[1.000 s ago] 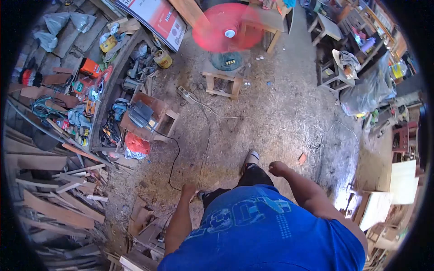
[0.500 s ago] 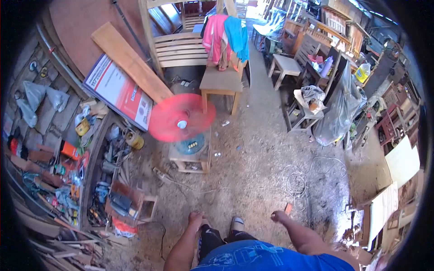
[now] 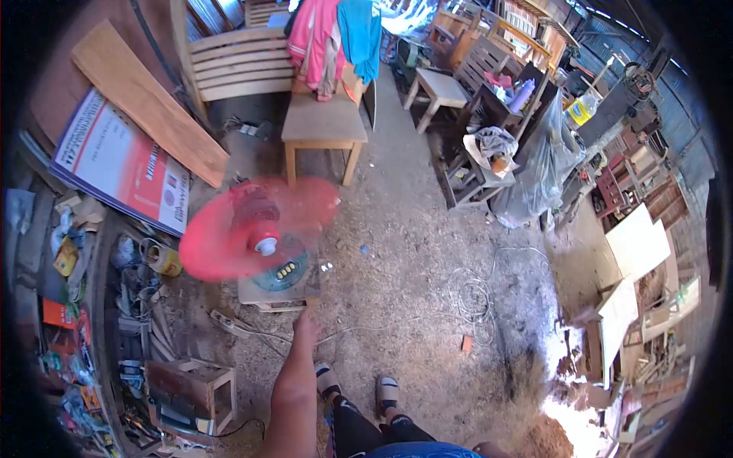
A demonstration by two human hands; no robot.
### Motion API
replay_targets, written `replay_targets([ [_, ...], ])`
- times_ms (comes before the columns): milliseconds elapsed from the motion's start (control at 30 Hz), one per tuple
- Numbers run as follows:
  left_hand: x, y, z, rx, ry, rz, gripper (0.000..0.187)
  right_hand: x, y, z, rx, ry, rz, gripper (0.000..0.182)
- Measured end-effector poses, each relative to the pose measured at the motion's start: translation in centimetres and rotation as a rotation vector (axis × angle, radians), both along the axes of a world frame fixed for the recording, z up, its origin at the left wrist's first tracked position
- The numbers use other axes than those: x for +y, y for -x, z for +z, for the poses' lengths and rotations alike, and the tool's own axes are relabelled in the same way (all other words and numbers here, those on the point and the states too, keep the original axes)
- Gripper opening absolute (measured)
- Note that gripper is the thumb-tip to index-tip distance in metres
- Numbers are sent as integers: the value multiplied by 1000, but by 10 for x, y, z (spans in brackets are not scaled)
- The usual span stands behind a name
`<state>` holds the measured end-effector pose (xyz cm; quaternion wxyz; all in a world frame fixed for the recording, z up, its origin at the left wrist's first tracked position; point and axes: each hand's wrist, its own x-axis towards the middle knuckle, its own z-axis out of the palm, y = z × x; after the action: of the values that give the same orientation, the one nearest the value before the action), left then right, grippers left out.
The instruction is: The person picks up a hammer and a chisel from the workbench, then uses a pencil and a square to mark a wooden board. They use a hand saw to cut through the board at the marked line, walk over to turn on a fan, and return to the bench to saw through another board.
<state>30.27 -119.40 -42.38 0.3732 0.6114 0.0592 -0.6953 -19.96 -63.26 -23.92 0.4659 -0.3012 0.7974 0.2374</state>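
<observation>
My left hand (image 3: 307, 325) reaches forward at the end of an outstretched arm, just in front of a low wooden stool (image 3: 305, 293). Its back faces the camera and the fingers are foreshortened and blurred, so I cannot tell whether they hold anything. On that stool stands an electric fan with a red head (image 3: 221, 238), its blades smeared by spinning. The fan's blue-green round base (image 3: 269, 279) carries a row of pale buttons. Only a sliver of my right hand (image 3: 489, 449) shows at the bottom edge, fingers hidden.
A wooden chair (image 3: 324, 122) with pink and teal clothes (image 3: 357, 38) stands ahead. A long plank (image 3: 149, 103) leans over a printed board (image 3: 126, 164) at left. Cable (image 3: 473, 298) lies coiled on the dusty floor near a reddish block (image 3: 466, 343). Plastic-wrapped furniture (image 3: 534, 175) lines the right.
The view has moved forward, so the fan and stool appear closer and lower. My left hand has swung forward toward the stool; my right hand has dropped almost out of view.
</observation>
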Motion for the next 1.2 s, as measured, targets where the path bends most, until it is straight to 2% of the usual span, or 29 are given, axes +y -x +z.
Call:
replay_targets([
  [67, -23, 2, -5, 113, 110, 148, 59, -1, -35, 9, -37, 84, -64, 32],
  [167, -48, -8, -52, 303, 171, 195, 57, 4, -52, 31, -113, 136, -80, 31],
  [200, -47, -9, -66, 244, 252, 157, 57, 5, -57, 36, -152, 135, -71, 30],
  [233, -48, -8, -50, 201, 256, 176, 62, -5, -60, 41, -132, 128, -122, 32],
  [300, -66, 2, -32, 91, 38, 328, 71, -37, -74, 49, -114, 111, -166, 34],
  [367, -73, 3, -43, 94, 123, 373, 77, -59, -82, 57, -97, 114, -377, 32],
  [500, -70, 5, -65, 91, 113, 487, 68, -72, -85, 64, -111, 126, -278, 32],
  [533, -64, 3, -58, 82, 95, 509, 68, -74, -87, 61, -132, 127, -324, 32],
  [600, -67, -1, -28, -73, 94, 332, 60, -73, -84, 52, -147, 133, -362, 33],
  [700, -66, -15, -59, -152, 93, 335, 51, -65, -76, 52, -152, 138, -340, 33],
  [767, -53, -36, -59, -141, 108, 284, 50, -57, -72, 50, -209, 180, -430, 33],
  [867, -44, -71, -46, -148, 64, 180, 48, -45, -64, 36, -154, 171, -375, 31],
  [933, -39, -82, -42, -125, 58, 150, 39, -36, -58, 21, -174, 181, -360, 31],
  [1100, -32, -94, -52, -102, 65, 111, 44, -35, -53, 19, -185, 207, -340, 31],
  [1200, -33, -97, -70, -197, -18, 25, 51, -46, -58, 27, -176, 206, -339, 30],
])
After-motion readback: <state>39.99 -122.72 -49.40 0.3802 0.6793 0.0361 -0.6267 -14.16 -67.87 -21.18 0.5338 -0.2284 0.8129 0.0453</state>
